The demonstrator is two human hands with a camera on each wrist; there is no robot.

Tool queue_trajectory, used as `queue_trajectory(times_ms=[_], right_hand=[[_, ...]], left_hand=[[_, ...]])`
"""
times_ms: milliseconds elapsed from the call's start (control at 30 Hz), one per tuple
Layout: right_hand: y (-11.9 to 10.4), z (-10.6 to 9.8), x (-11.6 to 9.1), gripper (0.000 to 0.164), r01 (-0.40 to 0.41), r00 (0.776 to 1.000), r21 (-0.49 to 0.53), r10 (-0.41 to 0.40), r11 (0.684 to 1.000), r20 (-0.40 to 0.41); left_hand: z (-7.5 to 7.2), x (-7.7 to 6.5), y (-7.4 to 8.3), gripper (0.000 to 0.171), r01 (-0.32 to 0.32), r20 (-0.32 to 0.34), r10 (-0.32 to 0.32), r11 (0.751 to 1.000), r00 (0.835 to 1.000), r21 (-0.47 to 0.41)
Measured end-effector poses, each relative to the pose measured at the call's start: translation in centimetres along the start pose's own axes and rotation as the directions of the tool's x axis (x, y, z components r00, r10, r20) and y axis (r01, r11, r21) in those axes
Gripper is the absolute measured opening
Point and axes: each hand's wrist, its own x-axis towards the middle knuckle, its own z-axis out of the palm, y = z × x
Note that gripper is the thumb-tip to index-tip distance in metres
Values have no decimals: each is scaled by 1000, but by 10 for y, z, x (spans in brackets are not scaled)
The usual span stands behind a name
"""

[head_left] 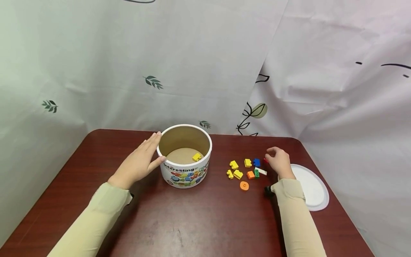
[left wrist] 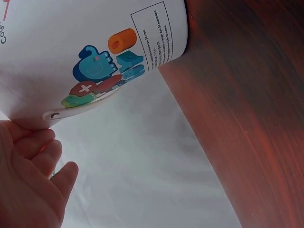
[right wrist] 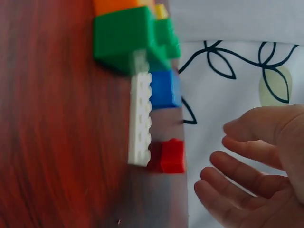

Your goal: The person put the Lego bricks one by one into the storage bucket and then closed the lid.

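A white round bucket point(head_left: 183, 176) with colourful printing stands left of centre in the head view, and one yellow brick point(head_left: 197, 157) lies inside it. My left hand point(head_left: 138, 162) is at the bucket's left side, fingers extended, thumb at the rim. Over the right part of the table, my right hand point(head_left: 278, 161) hovers with loosely bent fingers and nothing in them. Closest to it is a red brick point(right wrist: 172, 156), apart from the fingers in the right wrist view. Beside that are a white studded strip point(right wrist: 139, 121), a blue brick point(right wrist: 164, 89) and a green brick point(right wrist: 123, 38).
Several yellow bricks point(head_left: 238, 174), an orange brick point(head_left: 250, 175) and an orange round piece point(head_left: 244, 186) lie between bucket and right hand. A white lid point(head_left: 313, 189) rests at the right, partly behind the right forearm. A patterned cloth point(head_left: 205, 71) hangs behind the table point(head_left: 199, 221).
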Motion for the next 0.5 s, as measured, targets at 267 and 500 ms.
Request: queue_trajectory(times_ms=[267,500], right_hand=[[5,1,2,34,-29,991,-55,36,998,131],[6,5,6,29,-18,990,-75,28,997,136]], left_hand=[[0,1,-1,82,-5,9,5,1000,1000,1],[0,1,-1,82,5,21,-5,1000,1000,-3]])
